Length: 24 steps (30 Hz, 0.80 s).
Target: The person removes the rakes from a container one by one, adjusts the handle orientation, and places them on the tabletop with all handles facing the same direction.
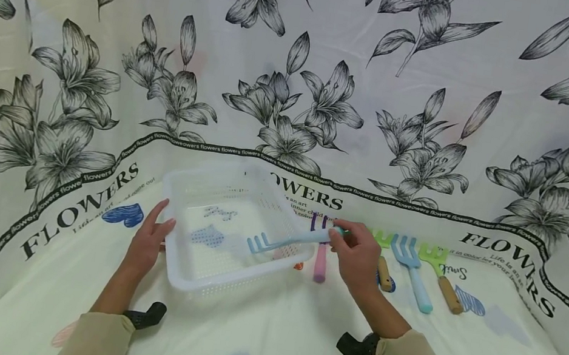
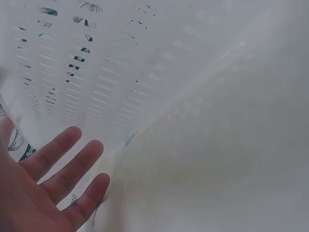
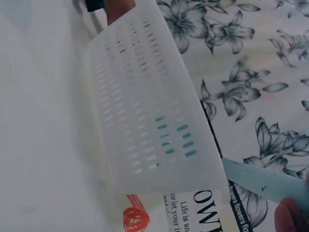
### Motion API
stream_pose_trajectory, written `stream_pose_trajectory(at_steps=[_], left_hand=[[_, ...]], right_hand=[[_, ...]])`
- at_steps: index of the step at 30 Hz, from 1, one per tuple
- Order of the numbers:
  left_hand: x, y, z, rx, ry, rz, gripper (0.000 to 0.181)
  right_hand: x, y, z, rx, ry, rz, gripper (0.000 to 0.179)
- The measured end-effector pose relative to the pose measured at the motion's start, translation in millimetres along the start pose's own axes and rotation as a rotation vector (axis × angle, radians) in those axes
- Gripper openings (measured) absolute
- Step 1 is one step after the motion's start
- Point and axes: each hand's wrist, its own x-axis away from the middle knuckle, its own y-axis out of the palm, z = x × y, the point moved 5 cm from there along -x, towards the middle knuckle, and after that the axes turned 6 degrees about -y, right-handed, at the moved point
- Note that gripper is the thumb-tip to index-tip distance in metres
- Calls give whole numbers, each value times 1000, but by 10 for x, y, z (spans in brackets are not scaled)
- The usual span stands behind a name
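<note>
A white plastic basket (image 1: 239,275) with slotted walls is tilted in front of me. My left hand (image 1: 147,240) holds its left rim, the thumb over the edge. In the left wrist view, three fingers (image 2: 72,169) spread out beside the slotted basket wall (image 2: 159,48). My right hand (image 1: 358,256) pinches the handle of a light blue garden fork (image 1: 303,237) near its end. The fork's tines reach down inside the basket. The right wrist view shows the fork's handle (image 3: 256,178) crossing the basket's rim, and blue shows through slots in the basket wall (image 3: 140,92).
Right of the basket lie a fork with a pink handle (image 1: 321,263) and purple tines, another light blue fork (image 1: 415,277), and green-headed tools with wooden handles, one of them (image 1: 448,291) farthest right. A flower-printed cloth (image 1: 259,345) covers the surface and rises behind.
</note>
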Motion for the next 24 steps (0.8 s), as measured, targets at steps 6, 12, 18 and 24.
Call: stream_pose_trajectory(at_steps=[6,12,18,24], left_hand=[[5,8,-6,7,1,-3,67],[11,4,-4,11,18,-7,65],[22,14,29,3,15,-6,65],[38,18,47,-1,-9,-2,65]], right_hand=[[-27,-210,48,-62,132,-28,21],[-15,-425,78,-102,184,-46,26],[-62,-673,83,-116,185,58,28],[-132,-885,52,-66,179,117,30]])
